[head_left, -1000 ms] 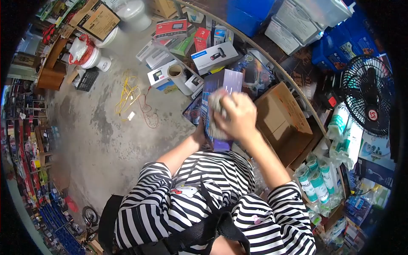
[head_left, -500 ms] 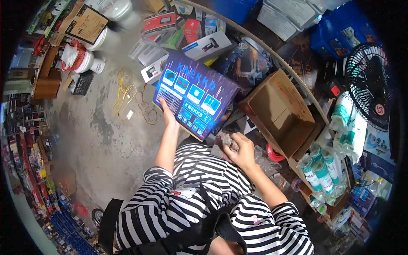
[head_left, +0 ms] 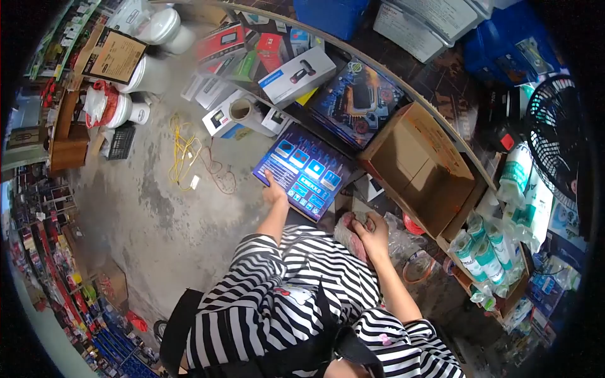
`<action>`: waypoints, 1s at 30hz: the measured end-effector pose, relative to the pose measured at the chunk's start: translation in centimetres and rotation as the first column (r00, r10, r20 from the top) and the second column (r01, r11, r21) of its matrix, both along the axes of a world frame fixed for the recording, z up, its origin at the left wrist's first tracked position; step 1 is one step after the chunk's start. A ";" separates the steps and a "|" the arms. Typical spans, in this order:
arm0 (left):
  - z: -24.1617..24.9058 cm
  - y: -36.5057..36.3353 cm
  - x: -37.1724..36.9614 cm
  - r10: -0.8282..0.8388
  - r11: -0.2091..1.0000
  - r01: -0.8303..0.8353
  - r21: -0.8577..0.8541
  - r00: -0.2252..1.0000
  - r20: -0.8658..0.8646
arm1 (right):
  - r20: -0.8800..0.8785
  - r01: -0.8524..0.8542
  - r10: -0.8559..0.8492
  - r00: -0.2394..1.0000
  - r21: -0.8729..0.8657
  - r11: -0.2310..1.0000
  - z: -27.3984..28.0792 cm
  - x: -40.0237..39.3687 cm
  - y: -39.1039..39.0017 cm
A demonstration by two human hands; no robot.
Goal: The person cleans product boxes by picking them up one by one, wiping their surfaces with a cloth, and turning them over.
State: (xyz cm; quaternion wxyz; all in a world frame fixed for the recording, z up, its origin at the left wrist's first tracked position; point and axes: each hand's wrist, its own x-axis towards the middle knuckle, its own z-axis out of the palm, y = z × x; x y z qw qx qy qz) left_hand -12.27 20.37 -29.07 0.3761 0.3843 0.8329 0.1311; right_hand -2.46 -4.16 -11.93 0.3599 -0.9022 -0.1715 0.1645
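My left hand (head_left: 275, 191) grips the lower left edge of a blue and purple KNEKKO box (head_left: 305, 167), its thumb on the printed face. The box lies tilted near the shelf, its far side by other boxes. A crumpled greyish-pink cloth (head_left: 351, 235) is bunched in my right hand (head_left: 373, 233), just right of my striped shirt. Beyond the KNEKKO box lies a dark box with a device picture (head_left: 359, 97). To the right is an open empty cardboard box (head_left: 419, 167).
A cardboard roll (head_left: 241, 109) stands near a white box with a tool picture (head_left: 297, 74). Wrapped green-and-white rolls (head_left: 486, 255) and a black fan (head_left: 554, 135) are at right. Yellow cord (head_left: 183, 151) lies on the floor; white buckets (head_left: 148, 72) stand at upper left.
The KNEKKO box has moved lower and to the right and lies flatter, uncovering the cardboard roll and boxes behind. My right hand with the cloth has shifted slightly right and down.
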 end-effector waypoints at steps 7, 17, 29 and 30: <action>-7.8 1.3 0.4 -0.329 0.937 0.304 -0.172 0.933 -0.146 | -0.354 0.089 -0.131 0.926 -0.131 0.987 0.0 0.5 -0.8; -5.1 2.1 14.1 -0.623 0.783 0.545 0.301 0.678 0.390 | -0.421 0.240 -0.280 0.863 -0.147 0.960 -2.2 0.7 -1.1; -6.2 3.3 22.4 0.259 0.768 0.409 -0.492 0.505 0.824 | -0.355 0.385 -0.412 0.839 -0.146 0.911 -2.8 -1.4 -2.0; -5.7 3.3 22.4 0.257 0.764 0.415 -0.494 0.506 0.823 | -0.397 0.389 -0.402 0.825 -0.118 0.914 -2.4 -1.3 -1.9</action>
